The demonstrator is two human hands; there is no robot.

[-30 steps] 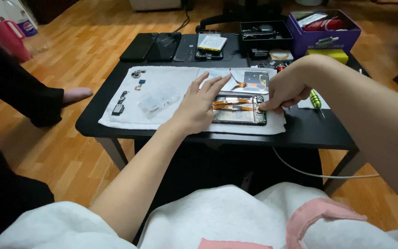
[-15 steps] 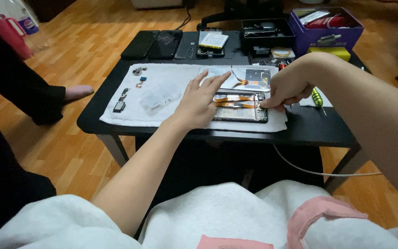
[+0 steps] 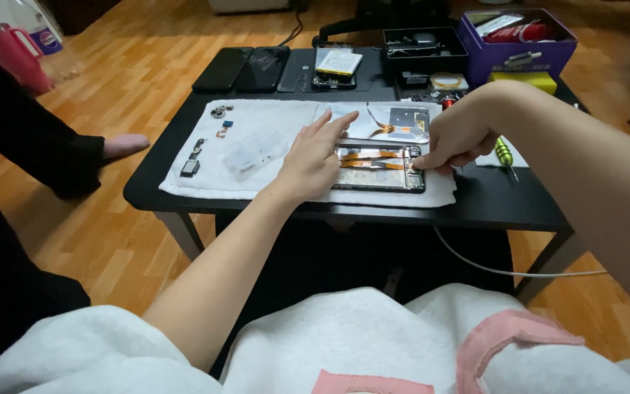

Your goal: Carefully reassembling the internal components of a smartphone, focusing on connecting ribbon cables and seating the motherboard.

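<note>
Nearest the camera, the person's white garment with pink trim is filling the lower frame. Both forearms are extending toward 12 o'clock over the black table.

The left hand is resting flat on the opened phone chassis, fingers released and spread, with the index finger pointing toward 1 o'clock. The chassis is lying on the white towel at the table's near edge, orange flex cables showing inside.

The right hand is sitting at 3 o'clock of the chassis, fingers curled and pinched down at its right edge; whether they are gripping anything cannot be told. A green-handled screwdriver is lying just beside this hand at 3 o'clock.

Small removed parts are lying at 9 o'clock on the towel.

Farther out, dark phones, a black tray and a purple box are lining the far edge.
</note>
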